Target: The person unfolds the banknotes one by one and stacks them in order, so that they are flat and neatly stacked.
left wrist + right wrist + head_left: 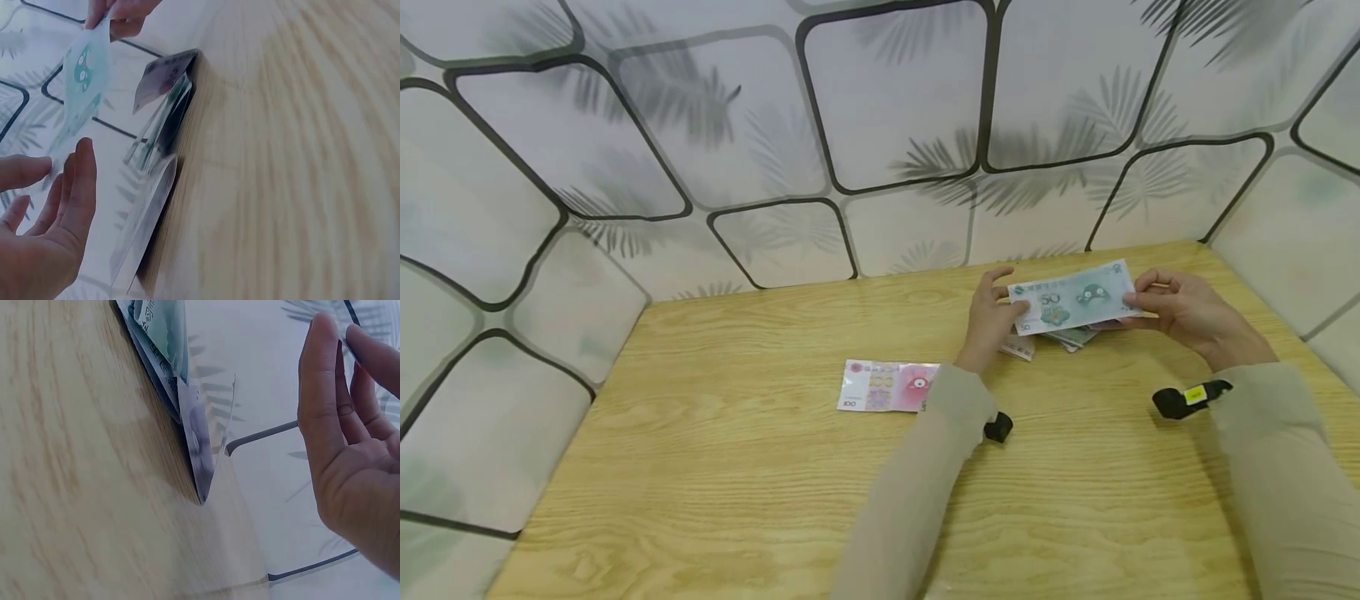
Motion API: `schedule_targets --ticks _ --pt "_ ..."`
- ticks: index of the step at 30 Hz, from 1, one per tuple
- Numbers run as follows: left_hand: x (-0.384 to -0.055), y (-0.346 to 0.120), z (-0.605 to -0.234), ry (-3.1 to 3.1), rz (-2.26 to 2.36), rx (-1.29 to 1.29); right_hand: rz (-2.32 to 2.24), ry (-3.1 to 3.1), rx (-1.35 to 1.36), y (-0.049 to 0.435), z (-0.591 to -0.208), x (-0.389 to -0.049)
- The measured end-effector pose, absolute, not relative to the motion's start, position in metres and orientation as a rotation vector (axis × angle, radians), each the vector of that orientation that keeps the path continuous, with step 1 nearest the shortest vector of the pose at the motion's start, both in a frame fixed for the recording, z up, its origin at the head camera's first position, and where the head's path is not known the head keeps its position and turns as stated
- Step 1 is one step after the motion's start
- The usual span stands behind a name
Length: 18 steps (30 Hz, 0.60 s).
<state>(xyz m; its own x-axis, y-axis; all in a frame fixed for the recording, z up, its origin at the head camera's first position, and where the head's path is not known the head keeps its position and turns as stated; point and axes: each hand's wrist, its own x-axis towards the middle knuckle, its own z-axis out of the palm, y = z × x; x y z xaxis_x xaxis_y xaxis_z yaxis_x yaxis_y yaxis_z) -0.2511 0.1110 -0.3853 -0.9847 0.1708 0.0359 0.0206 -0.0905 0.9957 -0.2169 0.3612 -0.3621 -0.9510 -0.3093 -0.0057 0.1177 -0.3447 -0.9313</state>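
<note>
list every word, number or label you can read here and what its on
"50": large, on the raised green note
"100": twice, mid-left and lower left, on the flat pink note
Too small or blurred: both notes' finer lettering, print on the piled notes, the yellow label

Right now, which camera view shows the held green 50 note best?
The head view, because the green 50 note faces that camera nearly whole, between the left hand and right hand. The left wrist view shows it slanted and foreshortened; the right wrist view shows at most a thin edge.
</note>
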Motion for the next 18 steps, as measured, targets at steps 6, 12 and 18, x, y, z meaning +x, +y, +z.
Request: schedule_targets --ticks 6,12,18 --pt "-0.254 0.099 -0.388 1.971 2.338 0.21 -2.383 1.634 -0.183 0.357 -0.361 -0.217" --pt "-0.255 0.092 -0.387 1.941 2.405 0.196 -2.365 1.678 -0.191 0.352 -0.36 -0.217" --pt "-0.257 0.084 -0.386 2.01 2.325 0.257 -2.324 1.813 -0.187 0.345 -0.359 -0.216"
